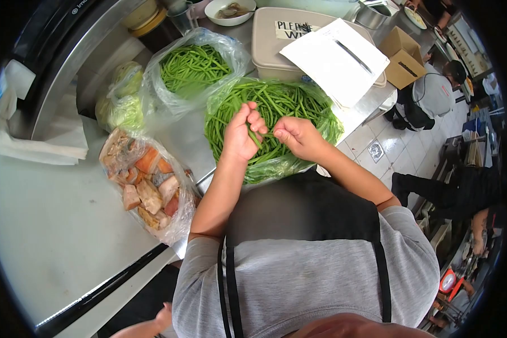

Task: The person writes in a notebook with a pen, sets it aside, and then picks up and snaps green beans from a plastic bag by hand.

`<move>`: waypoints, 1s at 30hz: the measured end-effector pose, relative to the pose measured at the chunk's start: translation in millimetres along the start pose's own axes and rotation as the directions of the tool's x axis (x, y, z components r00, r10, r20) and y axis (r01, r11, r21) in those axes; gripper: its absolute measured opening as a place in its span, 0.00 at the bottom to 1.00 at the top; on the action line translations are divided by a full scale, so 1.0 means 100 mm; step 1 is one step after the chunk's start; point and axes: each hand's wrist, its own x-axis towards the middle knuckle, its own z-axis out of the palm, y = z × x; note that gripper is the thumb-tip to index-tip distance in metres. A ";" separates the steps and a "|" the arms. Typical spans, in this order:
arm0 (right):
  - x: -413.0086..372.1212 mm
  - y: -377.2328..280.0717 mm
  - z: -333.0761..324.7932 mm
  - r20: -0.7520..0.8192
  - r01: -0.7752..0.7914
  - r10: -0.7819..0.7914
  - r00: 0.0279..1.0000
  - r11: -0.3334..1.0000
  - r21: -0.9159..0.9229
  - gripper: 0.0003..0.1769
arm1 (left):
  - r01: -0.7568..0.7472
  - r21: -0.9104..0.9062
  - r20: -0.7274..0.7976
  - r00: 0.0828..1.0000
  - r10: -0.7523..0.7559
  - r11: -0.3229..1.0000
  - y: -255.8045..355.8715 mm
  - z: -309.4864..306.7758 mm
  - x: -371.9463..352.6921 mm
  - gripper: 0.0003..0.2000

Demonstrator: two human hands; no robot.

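Note:
Both my hands are over a large clear plastic bag of long green beans (pixel 315 110). My left hand (pixel 243 135) is closed, its fingers curled around a green bean (pixel 256 139) that shows along the palm. Just to its right, my right hand (pixel 299 138) is closed too, thumb against the curled fingers. Whatever it may pinch is hidden. A second plastic bag, holding shorter cut green beans (pixel 194 67), stands open behind the first, up and to the left.
On the left lie a bag of orange and brown chunks (pixel 152 188) and a bagged pale green vegetable (pixel 124 98). A lidded beige container (pixel 270 48) with white paper (pixel 338 62) on it stands behind. Co-workers (pixel 431 93) are at right; another person's arm (pixel 146 327) shows bottom left.

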 end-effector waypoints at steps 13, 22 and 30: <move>0.30 0.03 -0.32 0.062 0.113 -0.100 0.993 0.951 -0.287 0.05 | 0.239 0.575 -0.029 0.962 -0.272 0.782 0.06 0.11 -0.16 0.09; 0.26 0.09 -0.31 0.214 0.203 -0.068 0.975 0.674 -0.710 0.04 | -0.089 0.985 0.074 0.992 0.105 0.151 -0.04 0.16 -0.07 0.10; 0.19 0.62 -0.19 0.198 0.156 -0.008 0.980 0.648 -0.745 0.11 | -0.045 0.964 0.005 0.988 0.151 0.263 0.01 0.12 -0.05 0.11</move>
